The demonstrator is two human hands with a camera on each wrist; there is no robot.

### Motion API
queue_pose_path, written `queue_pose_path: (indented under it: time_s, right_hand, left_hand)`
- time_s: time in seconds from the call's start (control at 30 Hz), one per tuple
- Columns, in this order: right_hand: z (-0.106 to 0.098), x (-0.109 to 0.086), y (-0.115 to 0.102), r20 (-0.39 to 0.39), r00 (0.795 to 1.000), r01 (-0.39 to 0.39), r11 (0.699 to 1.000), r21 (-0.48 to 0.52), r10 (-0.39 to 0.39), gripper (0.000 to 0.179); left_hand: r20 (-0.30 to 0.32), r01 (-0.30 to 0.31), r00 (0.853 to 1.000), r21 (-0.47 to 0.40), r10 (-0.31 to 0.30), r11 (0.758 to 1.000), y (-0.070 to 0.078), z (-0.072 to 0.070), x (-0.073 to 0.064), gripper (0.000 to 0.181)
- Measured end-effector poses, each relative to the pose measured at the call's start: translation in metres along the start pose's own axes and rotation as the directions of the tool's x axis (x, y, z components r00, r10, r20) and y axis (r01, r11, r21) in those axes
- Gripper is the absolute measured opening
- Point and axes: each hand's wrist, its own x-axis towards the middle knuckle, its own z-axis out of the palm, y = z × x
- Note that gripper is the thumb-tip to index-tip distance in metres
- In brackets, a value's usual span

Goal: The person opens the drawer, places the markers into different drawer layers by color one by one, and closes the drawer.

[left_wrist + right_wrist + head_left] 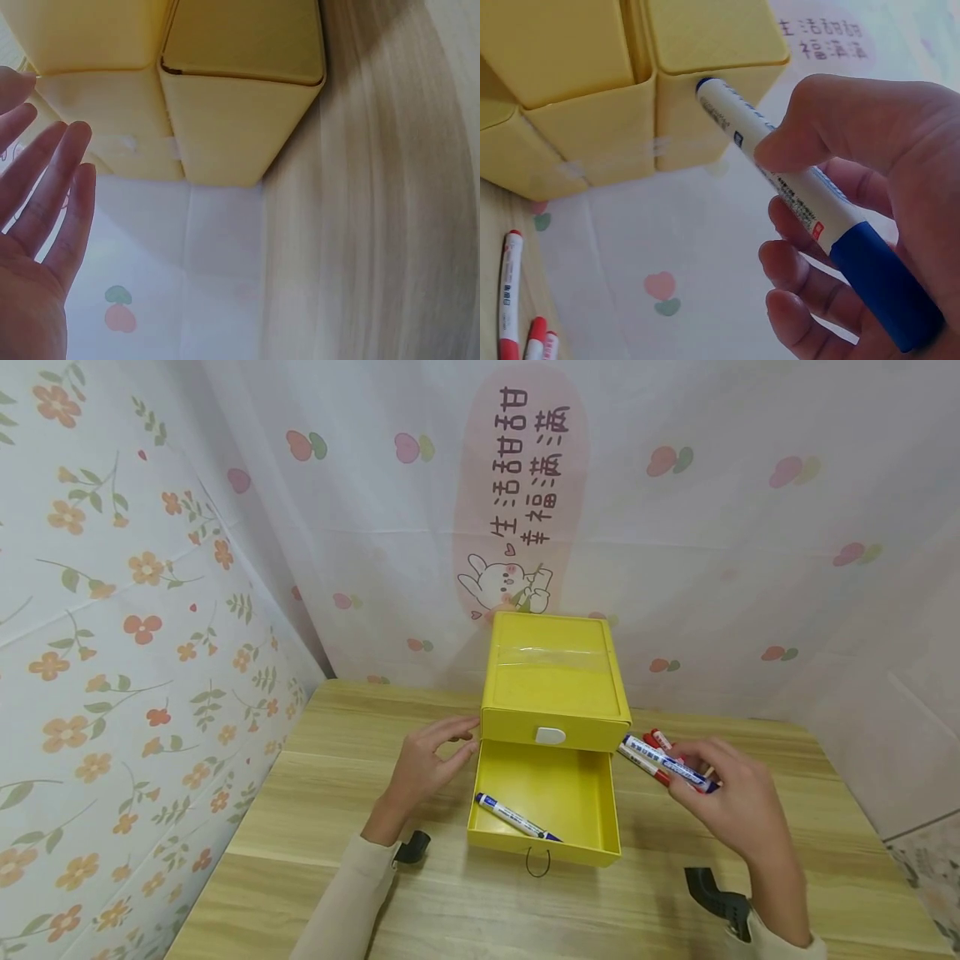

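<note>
A yellow two-tier drawer box [555, 668] stands against the curtain, its lower drawer [577, 793] pulled out. Inside that drawer lies a blue whiteboard marker [517, 818]. My right hand [731, 785] pinches another blue marker [780, 180] between thumb and fingers, its blue cap toward the palm, right of the box. Below and behind it, red markers [511, 292] lie on the table. At the box's left side is my left hand [435, 756], fingers extended, fingertips near or touching the box edge; the left wrist view shows the palm [30, 292] holding nothing.
The wooden table [360, 877] runs under the box and out to both sides. A white printed curtain [375, 568] hangs directly behind, and a floral cloth [135, 693] covers the left. The upper drawer, with its white pull tab [551, 736], is closed.
</note>
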Motion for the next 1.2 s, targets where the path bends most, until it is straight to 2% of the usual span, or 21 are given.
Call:
queue_pose_path:
  time_s: [0.4, 0.8, 1.07, 1.2]
  right_hand:
    - [-0.008, -0.001, -0.013, 0.036, 0.998, 0.041, 0.999, 0.03, -0.042, 0.032]
    - [0.013, 0.006, -0.038, 0.032, 0.988, 0.148, 0.981, 0.124, -0.153, 0.034]
    - [0.028, 0.008, -0.059, 0.096, 0.986, 0.126, 0.987, 0.102, -0.136, 0.027]
    - [0.037, 0.007, -0.067, 0.118, 0.982, 0.139, 0.987, 0.082, -0.148, 0.023]
  left_hand:
    - [-0.01, -0.015, 1.0, 0.047, 0.016, 0.999, 0.0, -0.003, 0.002, 0.036]
    - [-0.002, -0.024, 1.0, 0.058, 0.024, 0.998, 0.001, 0.001, 0.003, 0.031]
    - [-0.013, -0.031, 0.999, 0.067, 0.032, 0.997, 0.0, 0.004, 0.002, 0.031]
    - [-0.013, -0.032, 0.999, 0.073, 0.033, 0.997, 0.002, 0.004, 0.002, 0.03]
